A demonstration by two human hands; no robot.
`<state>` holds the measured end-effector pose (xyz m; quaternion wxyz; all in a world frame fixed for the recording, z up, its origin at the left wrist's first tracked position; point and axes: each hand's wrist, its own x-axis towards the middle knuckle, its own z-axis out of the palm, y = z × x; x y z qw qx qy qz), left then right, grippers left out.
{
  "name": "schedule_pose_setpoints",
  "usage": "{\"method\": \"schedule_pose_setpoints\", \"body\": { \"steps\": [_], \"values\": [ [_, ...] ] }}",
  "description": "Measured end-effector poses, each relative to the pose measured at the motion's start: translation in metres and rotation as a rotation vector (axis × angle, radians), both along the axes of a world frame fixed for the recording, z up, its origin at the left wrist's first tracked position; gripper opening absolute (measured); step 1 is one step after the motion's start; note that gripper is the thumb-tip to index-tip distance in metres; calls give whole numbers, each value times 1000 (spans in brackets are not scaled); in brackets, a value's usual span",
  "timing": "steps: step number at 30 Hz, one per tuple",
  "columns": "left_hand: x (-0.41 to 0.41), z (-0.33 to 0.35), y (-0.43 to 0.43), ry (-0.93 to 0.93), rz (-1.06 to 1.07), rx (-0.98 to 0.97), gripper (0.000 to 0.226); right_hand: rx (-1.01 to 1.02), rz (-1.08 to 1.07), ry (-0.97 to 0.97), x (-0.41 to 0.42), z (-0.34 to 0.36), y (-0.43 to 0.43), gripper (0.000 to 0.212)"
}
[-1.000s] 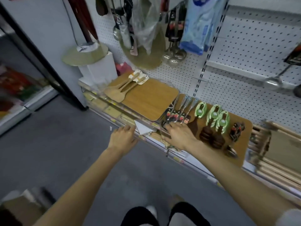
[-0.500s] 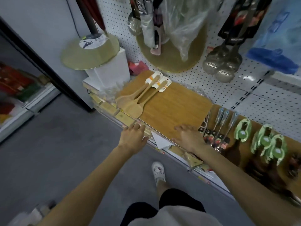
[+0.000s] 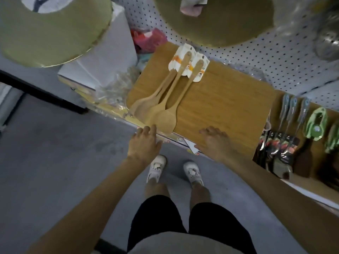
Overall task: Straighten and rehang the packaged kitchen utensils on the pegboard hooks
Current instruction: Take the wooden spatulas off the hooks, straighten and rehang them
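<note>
Left hand (image 3: pixel 145 142) hovered with its fingers loosely straight and nothing in it, its tips just beside the blades of the wooden spatulas (image 3: pixel 165 109). Right hand (image 3: pixel 216 142) lay spread wide, fingers resting on the front edge of the cutting board (image 3: pixel 229 107). The spatulas lay slantwise on the board's left half, their card tags toward the pegboard (image 3: pixel 275 57) behind the board. Right of the board lay packaged metal utensils (image 3: pixel 291 114) and green-handled tools (image 3: pixel 315 123). Above the board hung a round mat (image 3: pixel 216 22).
</note>
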<state>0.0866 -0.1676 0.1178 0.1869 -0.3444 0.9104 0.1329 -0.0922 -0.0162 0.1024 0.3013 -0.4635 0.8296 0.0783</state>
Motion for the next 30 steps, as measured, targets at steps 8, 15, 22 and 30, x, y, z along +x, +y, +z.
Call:
{"method": "schedule_pose_setpoints", "body": {
  "steps": [8,15,22,30],
  "values": [
    [-7,-85,-73,198,-78,95,59,-39,-460,-89,36,-77,-80,59],
    [-7,-125,-79,304,78,124,56,-315,-859,-124,65,-132,-113,53],
    [-15,-124,-66,480,441,412,54,-485,-1136,-109,80,-148,-120,52],
    [-45,-118,-78,448,594,572,34,-548,-1334,-300,77,-145,-119,45]
  ]
}}
